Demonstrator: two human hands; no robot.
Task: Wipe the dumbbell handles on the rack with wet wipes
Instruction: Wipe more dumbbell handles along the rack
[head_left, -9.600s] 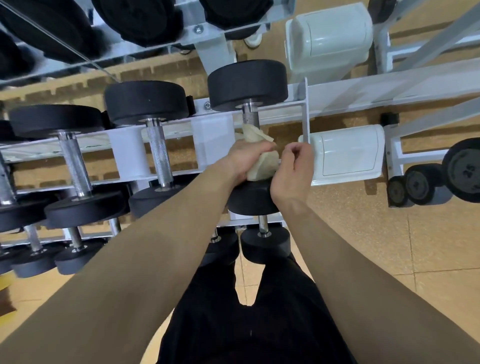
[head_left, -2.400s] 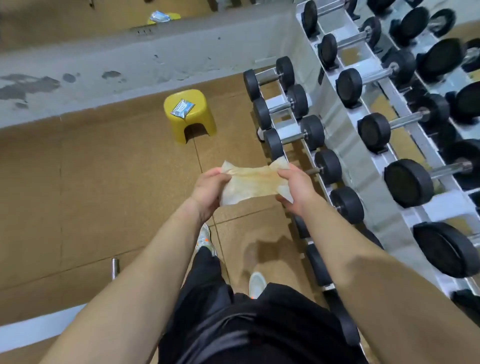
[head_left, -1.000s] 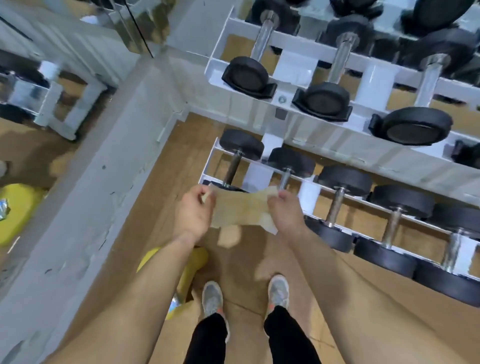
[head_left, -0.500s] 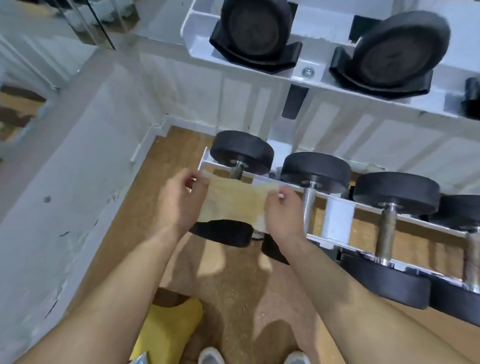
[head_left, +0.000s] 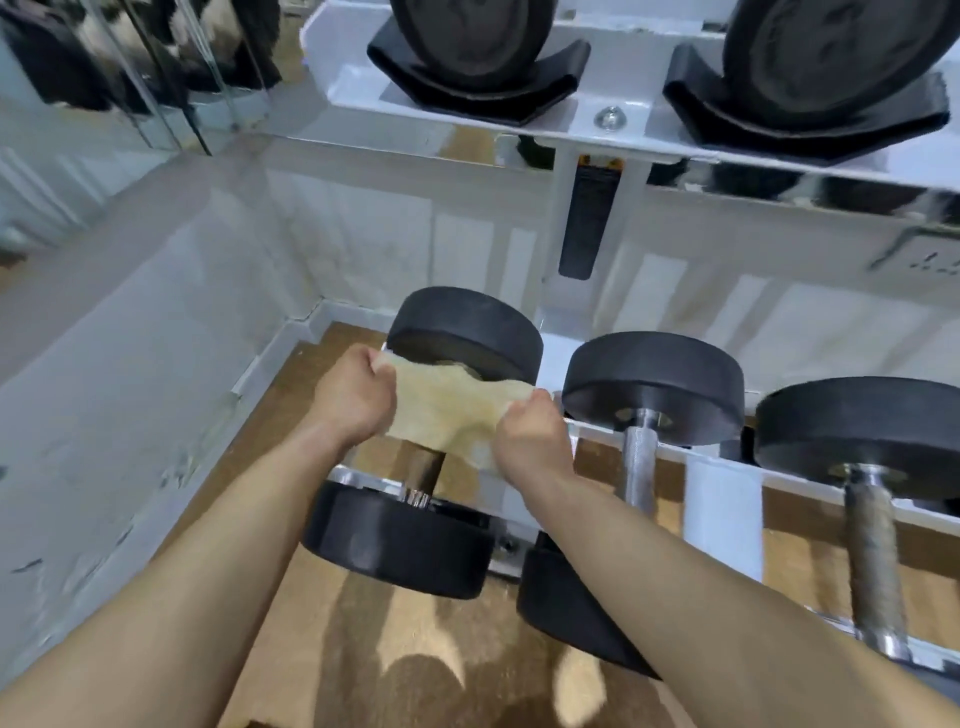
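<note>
- Two hands share one wet wipe (head_left: 447, 410). The left hand (head_left: 350, 402) pinches its 9 o'clock edge in curled fingers, and the right hand (head_left: 530, 441) clenches its 3 o'clock edge the same way.
- The wipe, yellowish and creased, is stretched over the leftmost dumbbell (head_left: 400, 540) on the lower tier of the white rack (head_left: 722, 499). It hides the far part of the handle (head_left: 423, 470), so only a short stretch of bare metal shows beneath it.
- The handle's long axis runs from about 1 o'clock at the far black head to about 7 o'clock at the near head, and the wipe lies crosswise to it.
- The hands flank the bar, left at its 9 o'clock side and right at its 3 o'clock side, with the bar roughly midway between them, so neither hand is clearly nearer.
- Whether the wipe already touches the metal cannot be told.
- The coming move probably calls for folding the wipe down around the bar, then sliding it along the 1-to-7 line.
- At 3 o'clock, a second handle (head_left: 640, 467) and a third handle (head_left: 872, 545) sit uncovered.
</note>
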